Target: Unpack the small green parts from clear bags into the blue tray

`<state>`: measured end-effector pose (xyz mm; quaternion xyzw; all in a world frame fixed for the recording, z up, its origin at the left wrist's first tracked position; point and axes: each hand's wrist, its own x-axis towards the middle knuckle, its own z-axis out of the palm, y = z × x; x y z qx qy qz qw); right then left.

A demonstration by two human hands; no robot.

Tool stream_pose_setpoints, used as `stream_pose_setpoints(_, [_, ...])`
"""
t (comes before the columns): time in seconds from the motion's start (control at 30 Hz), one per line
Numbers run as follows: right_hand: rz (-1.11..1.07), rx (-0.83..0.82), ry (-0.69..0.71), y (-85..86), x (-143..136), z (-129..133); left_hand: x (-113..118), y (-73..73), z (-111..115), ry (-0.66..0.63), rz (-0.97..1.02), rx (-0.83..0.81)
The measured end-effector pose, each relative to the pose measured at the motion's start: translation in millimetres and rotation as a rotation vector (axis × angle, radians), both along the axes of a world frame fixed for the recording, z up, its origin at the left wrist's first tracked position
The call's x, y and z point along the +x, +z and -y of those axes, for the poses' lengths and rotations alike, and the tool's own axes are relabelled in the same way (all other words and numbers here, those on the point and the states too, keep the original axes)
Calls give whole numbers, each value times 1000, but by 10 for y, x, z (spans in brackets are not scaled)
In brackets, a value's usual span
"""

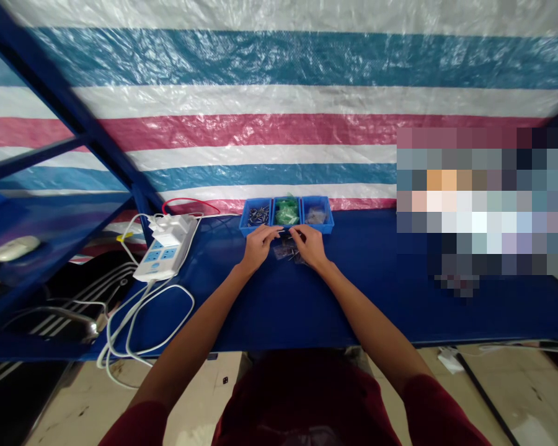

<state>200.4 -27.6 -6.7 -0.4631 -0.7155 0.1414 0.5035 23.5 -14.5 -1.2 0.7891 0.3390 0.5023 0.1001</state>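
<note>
Three blue bins stand side by side at the back of the table. Metal screw-like pieces (259, 215) fill the left bin (243, 222), green plastic material (287, 211) the middle one, and clear or greyish bags (316, 215) the right one (327, 226). Just in front of them, my left hand (260, 244) has its fingers pinched together at a small thin item too small to name. My right hand (309, 243) is close beside it, fingers curled together near a small dark piece. Between and below the hands lie clear plastic bags (286, 249) with small metal pieces.
A white power strip (160, 263) with plugged-in adapters and looped white cables (132, 316) sits on the left of the blue table (288, 310). A red wire runs behind it. Blue frame bars stand at the left. The right side is pixelated.
</note>
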Motion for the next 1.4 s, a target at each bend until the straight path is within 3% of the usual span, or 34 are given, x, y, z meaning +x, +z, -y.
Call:
stream_pose_setpoints(0.2, [43, 9, 118, -34, -14, -9, 6, 30, 24, 20, 23, -124])
stream_pose_setpoints(0.43, [-21, -29, 116, -7, -13, 4, 4, 71, 40, -6, 18, -194])
stream_pose_setpoints(0.53, [-5, -14, 151, 14, -6, 13, 13, 87, 42, -19, 109, -261])
stream_pose_setpoints(0.67, [-45, -38, 94, 33, -5, 26, 20, 84, 8, -56, 338, -419])
stream_pose_setpoints(0.83, [-77, -56, 98, 23, -20, 23, 45, 32, -45, -130, 392, -538])
stream_pose_setpoints(1.07, [-48, -36, 75, 19, -30, 22, 73, 77, 8, -111, 388, -461])
stream_pose_setpoints(1.27, [-64, -74, -16, 65, -3, 39, 28, 63, 30, 5, 6, -181])
stream_pose_setpoints(1.4, [-83, -56, -20, 78, 0, 42, 4, 11, -11, 8, -89, -40])
